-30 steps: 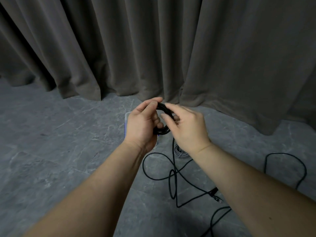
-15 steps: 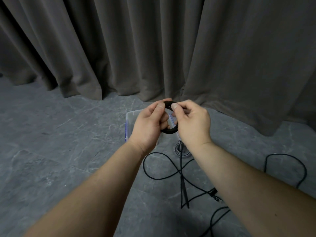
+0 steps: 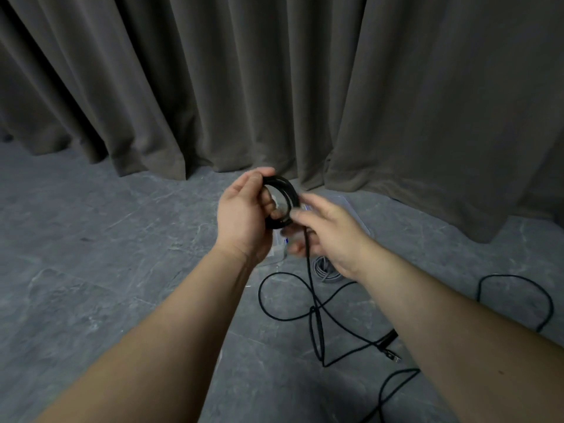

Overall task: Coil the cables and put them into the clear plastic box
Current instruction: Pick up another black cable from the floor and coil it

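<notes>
My left hand [image 3: 244, 215] grips a small coil of black cable [image 3: 285, 190], held upright above the floor. My right hand [image 3: 329, 233] sits just right of the coil, blurred, with the cable's free run passing down between its fingers. The loose black cable [image 3: 317, 319] trails in loops over the floor to a plug end [image 3: 390, 354]. The clear plastic box [image 3: 357, 215] lies on the floor behind my hands, mostly hidden by them. A coiled grey cable [image 3: 328, 271] lies on the floor under my right wrist.
A heavy grey curtain [image 3: 274, 87] hangs across the back and reaches the grey stone floor [image 3: 91, 270]. Another black cable loop [image 3: 515, 300] lies on the floor at the right.
My right hand has dropped from the top of the coil to its lower right side, drawing cable along. The coil has tilted and the view has shifted left.
</notes>
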### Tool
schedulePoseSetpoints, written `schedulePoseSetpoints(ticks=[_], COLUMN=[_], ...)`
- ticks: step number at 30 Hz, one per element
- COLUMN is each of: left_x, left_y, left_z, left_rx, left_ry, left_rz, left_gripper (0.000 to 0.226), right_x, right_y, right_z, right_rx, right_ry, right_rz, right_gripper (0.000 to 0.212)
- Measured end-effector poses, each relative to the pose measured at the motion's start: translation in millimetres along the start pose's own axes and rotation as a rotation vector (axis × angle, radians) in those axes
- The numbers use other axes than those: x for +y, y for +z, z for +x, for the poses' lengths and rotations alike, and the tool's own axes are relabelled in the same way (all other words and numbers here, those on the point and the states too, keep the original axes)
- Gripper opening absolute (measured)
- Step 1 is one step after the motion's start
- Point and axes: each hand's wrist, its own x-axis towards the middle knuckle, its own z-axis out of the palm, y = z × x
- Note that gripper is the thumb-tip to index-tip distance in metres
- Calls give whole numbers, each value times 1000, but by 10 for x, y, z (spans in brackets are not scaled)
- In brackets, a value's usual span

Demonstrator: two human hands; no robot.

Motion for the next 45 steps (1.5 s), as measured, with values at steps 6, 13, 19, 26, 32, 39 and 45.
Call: schedulePoseSetpoints(ticks=[6, 13, 19, 26, 32, 39, 45], left_x=[152, 16, -74, -134, -130, -140, -183], left_y=[-276, -426, -378, -225, -161, -211, -175], left_z=[246, 294, 155, 11, -22, 7, 14], left_rx=[257, 250, -66, -291, -276, -276, -252], left_ry=[129, 215, 125, -87, -127, -113, -67], left_rz=[-38, 276, 432, 360, 304, 292, 310], left_gripper=[24, 25, 26, 28, 23, 19, 24], right_x=[202, -35, -264, -151, -99, -111, -110], right_y=[-258, -118, 63, -54, -146, -198, -168], right_z=[-14, -43, -55, 12, 93, 83, 131], right_rx=[61, -31, -223, 180, 194, 127, 272], right_ry=[122, -265, -548, -679, -320, -237, -241], right_rz=[-362, -1381, -1095, -969, -461, -126, 63], right_gripper=[22, 12, 13, 22, 24, 22, 19])
